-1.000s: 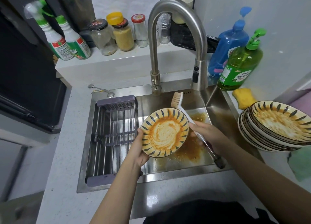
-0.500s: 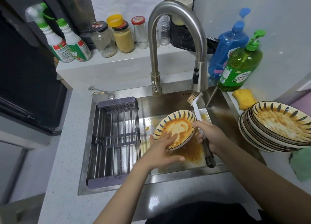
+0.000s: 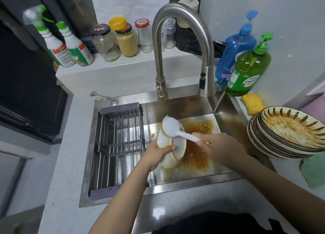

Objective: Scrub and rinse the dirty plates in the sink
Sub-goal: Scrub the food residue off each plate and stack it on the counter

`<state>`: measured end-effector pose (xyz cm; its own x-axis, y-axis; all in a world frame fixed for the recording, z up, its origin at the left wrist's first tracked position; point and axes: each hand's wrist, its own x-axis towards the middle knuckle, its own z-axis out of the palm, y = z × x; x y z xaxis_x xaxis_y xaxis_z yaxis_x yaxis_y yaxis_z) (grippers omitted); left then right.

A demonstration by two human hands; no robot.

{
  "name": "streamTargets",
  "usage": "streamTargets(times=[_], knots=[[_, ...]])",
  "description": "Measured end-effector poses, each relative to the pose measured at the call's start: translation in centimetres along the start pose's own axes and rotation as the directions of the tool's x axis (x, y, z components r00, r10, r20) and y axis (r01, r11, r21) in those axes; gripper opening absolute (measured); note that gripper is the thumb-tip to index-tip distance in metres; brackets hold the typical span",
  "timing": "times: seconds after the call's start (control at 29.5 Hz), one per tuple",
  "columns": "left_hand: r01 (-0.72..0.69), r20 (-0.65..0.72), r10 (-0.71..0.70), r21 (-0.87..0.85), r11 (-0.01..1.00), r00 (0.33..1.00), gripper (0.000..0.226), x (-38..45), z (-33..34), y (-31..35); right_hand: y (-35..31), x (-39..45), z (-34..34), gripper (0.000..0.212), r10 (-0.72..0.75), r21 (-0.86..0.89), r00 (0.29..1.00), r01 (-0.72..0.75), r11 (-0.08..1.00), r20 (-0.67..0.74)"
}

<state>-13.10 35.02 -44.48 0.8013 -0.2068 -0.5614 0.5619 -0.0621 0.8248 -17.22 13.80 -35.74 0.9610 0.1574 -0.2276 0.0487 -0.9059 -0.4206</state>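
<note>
1. One plate (image 3: 173, 148) is held over the sink (image 3: 226, 110), tipped on edge with its pale underside showing.
2. The left hand (image 3: 156, 154) grips its near rim.
3. The right hand (image 3: 219, 145) is closed around a white brush (image 3: 171, 129), whose head rests against the plate's back.
4. Orange sauce covers the sink floor beneath.
5. A stack of dirty plates (image 3: 288, 133) sits on the counter to the right, beside a yellow sponge (image 3: 253, 104).

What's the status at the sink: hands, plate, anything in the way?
Left hand grips plate, underside up. Right hand holds brush on it. Dirty stack waits right. Nothing blocking.
</note>
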Motion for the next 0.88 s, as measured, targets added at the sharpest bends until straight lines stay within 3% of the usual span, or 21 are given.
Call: streamTargets(times=[0.07,0.17,0.24,0.34,0.51,0.65,0.71,0.81,0.88], knots=[[0.022,0.041,-0.017,-0.122,0.992,0.999,0.039,0.1,-0.3,0.0,-0.6,-0.1,-0.3,0.038,-0.096,-0.263,0.995,0.094,0.96,0.005],[0.029,0.105,-0.005,-0.229,0.973,0.994,0.045,-0.1,-0.4,0.3,-0.1,1.5,-1.3,0.039,0.049,-0.398,0.998,-0.06,0.915,-0.036],[0.037,0.128,-0.001,-0.279,0.959,0.992,0.048,-0.2,-0.1,0.6,-0.2,1.7,-1.6,0.039,0.054,-0.39,0.998,-0.063,0.919,-0.033],[0.023,0.102,0.008,-0.302,0.953,0.995,0.056,0.2,-0.2,0.7,-2.1,0.1,-1.2,0.041,-0.152,-0.352,0.988,0.138,0.926,-0.013],[0.011,0.098,0.008,-0.196,0.981,0.995,0.051,0.2,-0.7,0.5,-1.0,2.3,-2.7,0.035,0.066,-0.369,0.997,-0.074,0.926,-0.036],[-0.018,0.038,0.022,-0.111,0.994,0.999,0.047,0.3,-0.7,0.2,-3.3,0.5,-2.2,0.038,-0.164,-0.392,0.986,0.163,0.905,0.031],[-0.021,0.021,0.022,-0.069,0.997,1.0,0.034,0.4,-0.7,0.1,-2.9,1.2,-2.4,0.037,-0.152,-0.439,0.988,0.152,0.885,0.037],[-0.015,0.02,0.016,-0.021,1.0,1.0,0.024,0.1,-0.7,0.1,-2.0,2.6,-3.0,0.034,-0.032,-0.482,0.999,0.022,0.876,-0.012],[-0.019,0.011,0.019,-0.031,0.999,1.0,0.028,0.0,-0.7,0.0,-2.8,1.8,-2.6,0.034,-0.1,-0.498,0.995,0.098,0.862,0.021]])
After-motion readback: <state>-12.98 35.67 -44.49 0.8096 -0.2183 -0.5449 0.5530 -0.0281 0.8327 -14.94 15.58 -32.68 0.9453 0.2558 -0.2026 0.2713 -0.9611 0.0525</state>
